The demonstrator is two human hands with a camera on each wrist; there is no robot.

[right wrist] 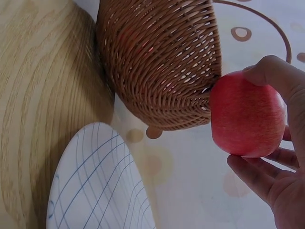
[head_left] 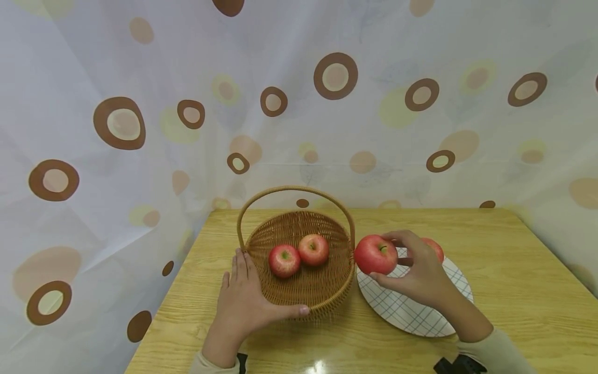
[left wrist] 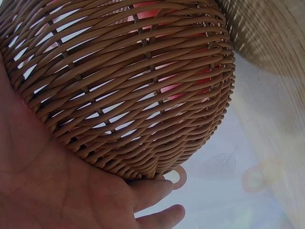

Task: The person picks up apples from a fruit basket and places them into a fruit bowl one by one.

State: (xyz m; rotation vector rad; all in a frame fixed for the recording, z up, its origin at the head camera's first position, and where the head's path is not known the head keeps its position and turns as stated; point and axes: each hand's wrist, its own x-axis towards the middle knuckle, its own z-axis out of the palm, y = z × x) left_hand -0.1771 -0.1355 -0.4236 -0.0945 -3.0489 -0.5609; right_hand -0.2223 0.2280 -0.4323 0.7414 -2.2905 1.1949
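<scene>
A wicker basket [head_left: 322, 291] with a tall arched handle stands on the table, two red apples [head_left: 284, 261] lying side by side in it. My left hand [head_left: 245, 306] rests against the basket's left and near rim, fingers straight and thumb spread along the edge. In the left wrist view the palm lies along the woven wall [left wrist: 143, 95]. My right hand [head_left: 418, 272] grips another red apple [head_left: 375, 254] between thumb and fingers, just right of the basket rim. The right wrist view has this apple [right wrist: 248, 114] beside the basket's edge.
Under my right hand lies a white plate [head_left: 420, 322] with a blue grid pattern. A further apple [head_left: 434, 249] sits on its far side, partly hidden by the hand. The wooden table [head_left: 523, 291] meets a patterned curtain [head_left: 299, 130] at the back and left.
</scene>
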